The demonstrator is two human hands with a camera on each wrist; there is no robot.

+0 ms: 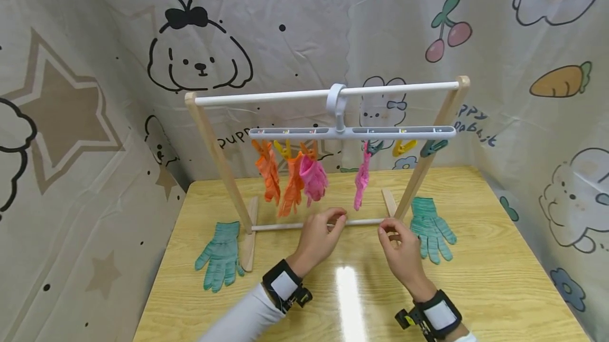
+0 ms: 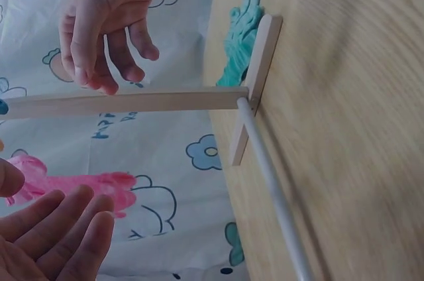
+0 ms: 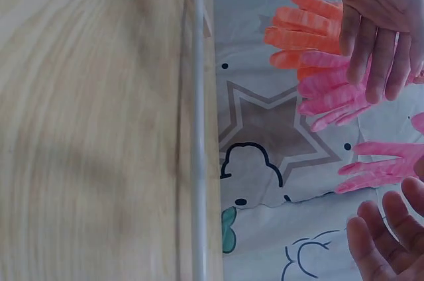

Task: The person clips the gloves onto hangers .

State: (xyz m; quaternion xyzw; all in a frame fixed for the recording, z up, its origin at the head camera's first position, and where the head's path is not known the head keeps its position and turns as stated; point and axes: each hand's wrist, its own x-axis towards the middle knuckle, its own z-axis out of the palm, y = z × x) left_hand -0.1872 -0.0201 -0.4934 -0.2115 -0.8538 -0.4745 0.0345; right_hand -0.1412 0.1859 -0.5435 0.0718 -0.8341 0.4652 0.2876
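four gloves (image 1: 313,177) clipped to hanger (image 1: 340,133), two green gloves (image 1: 221,257) on table (image 1: 495,278); left hand (image 1: 316,236), right hand (image 1: 403,253) loosely bent.

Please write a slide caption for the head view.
Pink gloves and orange gloves hang beyond left hand and right hand.

Pale sleeves (image 1: 249,314), black wristbands (image 1: 273,279) with white patches (image 1: 284,285)

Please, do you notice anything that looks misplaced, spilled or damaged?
Nothing looks spilled or damaged. Only slightly odd: two green gloves lie on the table, one at either side of the rack, while the orange gloves and pink gloves hang from clips.
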